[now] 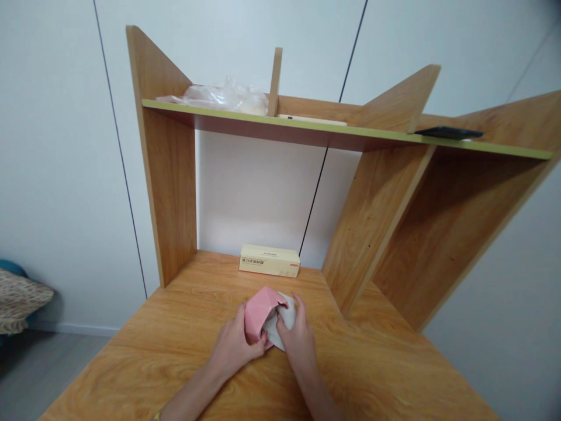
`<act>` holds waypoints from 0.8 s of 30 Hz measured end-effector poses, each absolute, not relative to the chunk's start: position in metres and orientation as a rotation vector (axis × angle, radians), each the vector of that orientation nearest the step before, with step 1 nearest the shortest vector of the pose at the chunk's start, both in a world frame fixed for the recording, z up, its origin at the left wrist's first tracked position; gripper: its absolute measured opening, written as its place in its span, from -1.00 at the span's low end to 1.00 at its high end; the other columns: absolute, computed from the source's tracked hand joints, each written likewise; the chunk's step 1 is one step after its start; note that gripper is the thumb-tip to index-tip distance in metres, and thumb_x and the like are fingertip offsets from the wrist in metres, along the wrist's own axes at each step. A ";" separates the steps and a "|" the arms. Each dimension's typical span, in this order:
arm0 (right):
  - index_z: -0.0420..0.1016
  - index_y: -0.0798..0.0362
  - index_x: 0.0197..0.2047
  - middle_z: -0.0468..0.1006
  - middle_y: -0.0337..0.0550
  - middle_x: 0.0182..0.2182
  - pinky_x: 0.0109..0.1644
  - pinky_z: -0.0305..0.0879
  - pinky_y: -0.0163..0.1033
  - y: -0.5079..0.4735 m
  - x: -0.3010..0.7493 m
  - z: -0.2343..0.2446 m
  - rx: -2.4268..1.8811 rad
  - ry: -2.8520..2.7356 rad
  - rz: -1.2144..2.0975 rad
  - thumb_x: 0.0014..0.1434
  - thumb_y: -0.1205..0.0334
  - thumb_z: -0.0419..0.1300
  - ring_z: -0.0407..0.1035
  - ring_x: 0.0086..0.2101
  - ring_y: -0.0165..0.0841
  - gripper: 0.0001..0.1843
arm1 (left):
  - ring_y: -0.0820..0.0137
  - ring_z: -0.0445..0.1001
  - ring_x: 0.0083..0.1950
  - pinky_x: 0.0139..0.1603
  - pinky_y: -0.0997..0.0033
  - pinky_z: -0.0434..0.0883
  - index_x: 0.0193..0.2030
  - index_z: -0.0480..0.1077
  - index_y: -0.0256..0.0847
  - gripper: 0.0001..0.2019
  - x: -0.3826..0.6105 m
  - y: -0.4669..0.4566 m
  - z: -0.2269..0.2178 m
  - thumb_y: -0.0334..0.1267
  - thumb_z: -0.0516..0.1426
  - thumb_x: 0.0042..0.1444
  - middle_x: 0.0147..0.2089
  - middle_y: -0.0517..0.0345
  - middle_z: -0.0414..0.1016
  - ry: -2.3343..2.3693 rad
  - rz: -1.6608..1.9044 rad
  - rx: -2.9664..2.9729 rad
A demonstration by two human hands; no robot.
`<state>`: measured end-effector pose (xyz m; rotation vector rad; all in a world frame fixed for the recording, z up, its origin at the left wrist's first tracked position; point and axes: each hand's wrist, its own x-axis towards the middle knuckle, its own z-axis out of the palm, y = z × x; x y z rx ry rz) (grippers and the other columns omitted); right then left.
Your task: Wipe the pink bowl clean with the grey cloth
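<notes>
A glossy pink pouch (pixel 262 310) is held just above or on the wooden desk; I cannot tell which. My left hand (pixel 239 342) grips it from the left, thumb at its open edge. From the pouch's opening on the right comes a light grey, cloth-like piece (pixel 288 316), partly inside the pouch. My right hand (pixel 298 333) is closed on this grey piece, thumb at the opening and fingers behind it. The part of the grey piece within the pouch is hidden.
A cream cling film box (pixel 269 261) stands at the back of the desk (pixel 175 345). Wooden panels rise at the left and right. Overhead, a shelf (pixel 307 126) bears a clear plastic bag (pixel 228 96) and a dark flat object (pixel 449 133).
</notes>
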<state>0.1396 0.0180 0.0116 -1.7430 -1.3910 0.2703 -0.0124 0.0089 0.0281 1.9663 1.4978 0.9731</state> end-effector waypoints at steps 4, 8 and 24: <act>0.07 0.01 0.17 0.48 -0.04 -0.15 -0.24 0.27 -0.18 0.013 0.145 0.021 -1.796 -1.451 0.101 0.04 0.17 0.02 0.42 -0.24 -0.17 -0.41 | 0.23 0.47 -0.30 -0.38 0.40 0.32 -0.03 0.17 -0.22 -0.51 -0.011 0.006 0.036 -0.05 0.11 -0.11 -0.29 0.06 0.49 1.558 0.871 2.021; -0.02 0.02 0.20 0.43 -0.03 -0.07 -0.19 0.28 -0.20 0.013 0.142 0.021 -1.717 -1.441 0.146 0.05 0.18 0.01 0.38 -0.15 -0.19 -0.36 | 0.18 0.48 -0.23 -0.30 0.36 0.34 -0.01 0.19 -0.21 -0.48 -0.014 0.005 0.040 -0.03 0.11 -0.13 -0.21 0.02 0.49 1.546 0.851 2.056; -0.07 -0.01 0.23 0.51 -0.10 -0.24 -0.32 0.28 -0.25 0.016 0.142 0.019 -1.792 -1.435 0.213 0.02 0.17 0.05 0.44 -0.31 -0.22 -0.30 | 0.11 0.47 -0.18 -0.20 0.27 0.33 0.10 0.17 -0.27 -0.40 -0.015 0.002 0.057 -0.06 0.07 -0.11 -0.12 -0.08 0.48 1.637 0.681 2.154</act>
